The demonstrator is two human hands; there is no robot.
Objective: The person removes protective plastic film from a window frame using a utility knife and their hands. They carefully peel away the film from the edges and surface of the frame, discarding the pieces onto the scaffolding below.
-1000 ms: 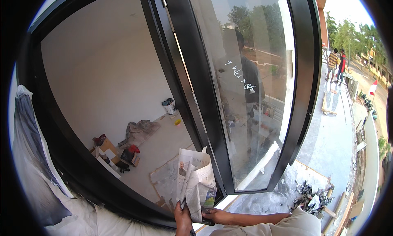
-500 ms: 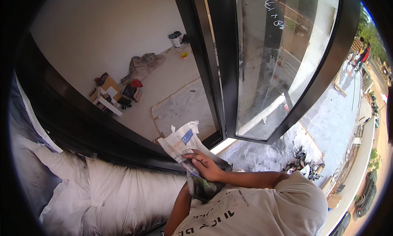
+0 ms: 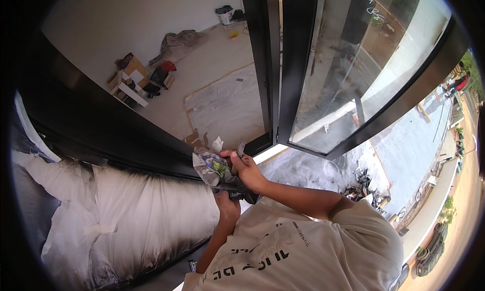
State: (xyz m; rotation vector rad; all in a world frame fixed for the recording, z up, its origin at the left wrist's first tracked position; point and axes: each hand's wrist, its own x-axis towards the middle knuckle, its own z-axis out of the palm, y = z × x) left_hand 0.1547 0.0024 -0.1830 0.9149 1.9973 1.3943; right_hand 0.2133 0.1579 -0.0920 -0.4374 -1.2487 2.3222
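Observation:
A crumpled sheet of newspaper (image 3: 212, 167), printed in grey with green and purple patches, is bunched up in front of my chest. The fingers of my right hand (image 3: 248, 174) are closed on its upper right side, with dark smudges on the skin. Below the bundle, my left hand (image 3: 228, 206) grips its dark lower end; the paper partly hides those fingers. Just beyond the paper runs the black frame (image 3: 126, 132) of a large opening.
A glazed black-framed panel (image 3: 353, 94) stands at an angle on the right. Plastic-wrapped padding with black stains (image 3: 136, 210) lies left of me. Inside the room are boxes (image 3: 134, 76), a crumpled sheet (image 3: 177, 43) and a white bucket (image 3: 225, 17). Dark crumpled scraps (image 3: 361, 187) lie outside.
The newspaper has gone from a longer folded sheet to a crumpled bundle. My left hand has come into view beneath it, and my right hand has moved up slightly.

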